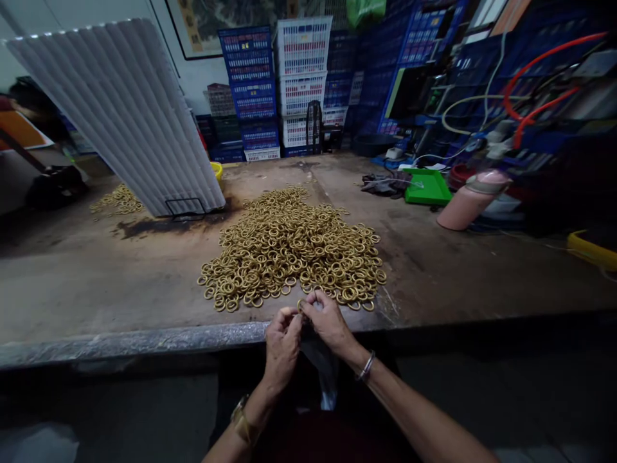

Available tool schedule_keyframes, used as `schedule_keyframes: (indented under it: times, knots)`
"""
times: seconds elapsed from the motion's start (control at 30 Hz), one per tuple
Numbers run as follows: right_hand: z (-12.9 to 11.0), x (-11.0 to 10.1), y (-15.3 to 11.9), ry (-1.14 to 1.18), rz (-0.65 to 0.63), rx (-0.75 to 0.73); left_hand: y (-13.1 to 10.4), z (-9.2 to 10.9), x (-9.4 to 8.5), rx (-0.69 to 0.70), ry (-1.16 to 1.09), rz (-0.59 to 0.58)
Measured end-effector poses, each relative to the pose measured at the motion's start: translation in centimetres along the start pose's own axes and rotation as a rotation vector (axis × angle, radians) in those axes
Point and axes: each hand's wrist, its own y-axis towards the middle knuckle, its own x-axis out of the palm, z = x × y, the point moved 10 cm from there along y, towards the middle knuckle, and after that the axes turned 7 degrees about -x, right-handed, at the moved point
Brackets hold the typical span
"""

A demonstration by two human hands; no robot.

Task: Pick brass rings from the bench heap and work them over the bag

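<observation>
From my remote seat, I see the bare right hand (328,325) pinching a round, brass-coloured ring (299,305) over the near edge of the brown worktable (144,276). The bare left hand (283,346) bunches its fingers just beside it; I can't tell around what. A brass-coloured ring heap (299,247) lies just beyond.

The rings (294,247) are a dull brassy gold. The tabletop (434,276) is worn brown, with dark stains toward the left (almost black in patches), and the strip (144,342) along its near edge is a mottled silvery grey. At left, the panel (120,116) shows pale grey with lengthwise ribs. Far off, the latticed crates (303,45) are blue and white. On the right, the tray (427,186) is vivid green, the bottle (465,209) seems salmon pink in this dim light, and the hose (518,134) is red.
</observation>
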Motion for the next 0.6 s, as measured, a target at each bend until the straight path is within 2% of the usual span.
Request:
schedule_keyframes:
  times: [0.2, 0.33, 0.43, 0.53, 0.6]
  knots:
    - [0.1, 1.0, -0.7, -0.034, -0.103, -0.026, -0.3, 1.3, -0.6, 0.104, 0.098, 0.027]
    - [-1.3, 0.4, -0.5, -0.13, -0.111, -0.104, -0.7, 2.3, -0.7, 0.206, 0.259, 0.014]
    - [-2.3, 0.9, -0.3, -0.151, -0.172, -0.18, -0.8, 2.7, -0.5, 0.234, 0.324, -0.007]
    - [-1.7, 1.2, -0.2, -0.105, -0.197, -0.133, -0.7, 2.6, -0.5, 0.181, 0.282, -0.033]
    - [-0.9, 1.4, -0.2, -0.046, -0.202, -0.064, -0.5, 1.4, -0.2, 0.041, 0.203, -0.096]
